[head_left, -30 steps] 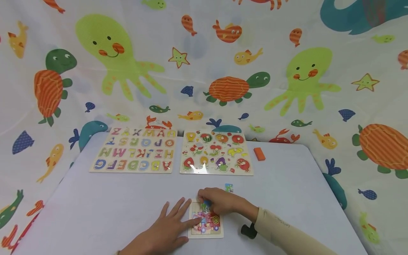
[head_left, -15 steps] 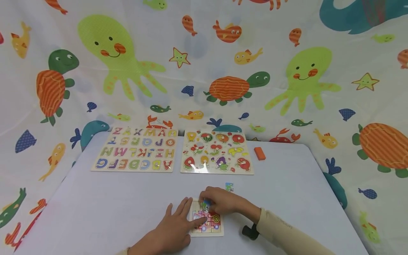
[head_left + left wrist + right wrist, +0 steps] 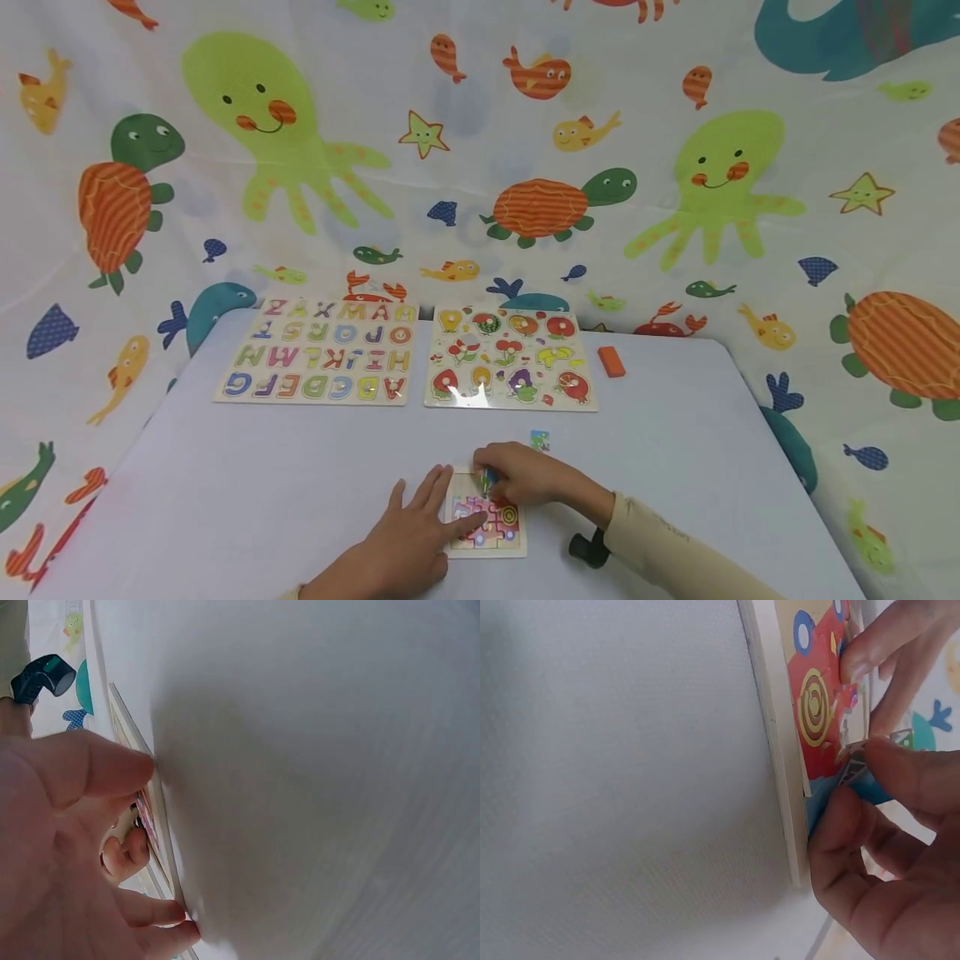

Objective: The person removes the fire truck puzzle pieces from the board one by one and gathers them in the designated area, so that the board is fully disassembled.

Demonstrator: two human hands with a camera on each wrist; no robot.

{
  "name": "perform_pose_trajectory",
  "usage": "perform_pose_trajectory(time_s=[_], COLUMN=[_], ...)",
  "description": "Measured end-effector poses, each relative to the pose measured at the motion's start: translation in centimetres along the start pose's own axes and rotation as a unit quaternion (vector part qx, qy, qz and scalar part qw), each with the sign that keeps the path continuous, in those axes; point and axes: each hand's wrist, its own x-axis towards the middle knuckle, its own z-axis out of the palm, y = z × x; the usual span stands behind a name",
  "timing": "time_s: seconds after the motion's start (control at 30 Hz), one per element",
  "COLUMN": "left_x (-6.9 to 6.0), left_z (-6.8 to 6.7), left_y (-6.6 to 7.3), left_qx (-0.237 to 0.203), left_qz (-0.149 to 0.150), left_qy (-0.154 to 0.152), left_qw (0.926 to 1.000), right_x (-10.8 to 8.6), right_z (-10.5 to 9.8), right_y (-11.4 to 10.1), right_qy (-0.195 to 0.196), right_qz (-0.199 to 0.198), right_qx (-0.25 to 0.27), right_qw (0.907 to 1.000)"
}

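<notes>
A small wooden jigsaw puzzle (image 3: 487, 552) lies in its pale tray at the front middle of the table, with red and pink pieces filling its nearer part. Above its far part, my right hand (image 3: 521, 473) pinches a blue-green puzzle piece (image 3: 871, 787) between thumb and fingers. The piece is tilted, partly hidden by the fingers. My left hand (image 3: 412, 533) lies spread along the tray's left side, one digit reaching over the joined pieces. In the left wrist view, fingertips (image 3: 187, 930) touch the tray's edge. Another puzzle piece (image 3: 540, 440) lies just beyond the right hand.
An alphabet board (image 3: 315, 360) and a fruit board (image 3: 510, 358) lie at the back. Right of them is an orange block (image 3: 611, 362). A black device (image 3: 588, 548) sits at the right wrist. A sea-animal cloth (image 3: 465, 108) hangs behind the table (image 3: 262, 483).
The pinched piece has turned and tilted in my right hand, which has shifted slightly right. My left hand slid a little right over the joined pieces, then stayed there.
</notes>
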Motion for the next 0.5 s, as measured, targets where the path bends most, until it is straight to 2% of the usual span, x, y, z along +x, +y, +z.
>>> perform_pose_trajectory(time_s=[0.33,0.5], left_x=[0.05,0.07], left_z=[0.19,0.05], left_y=[-0.02,0.04], left_qx=[0.000,-0.005], left_qz=[0.000,-0.005], left_qy=[0.001,-0.003], left_qw=[1.0000,1.0000], right_x=[-0.20,0.02], right_z=[-0.10,0.26], right_y=[0.43,0.22], right_qy=[0.010,0.031], right_qz=[0.011,0.021], right_qx=[0.038,0.056], right_qw=[0.9992,0.9977])
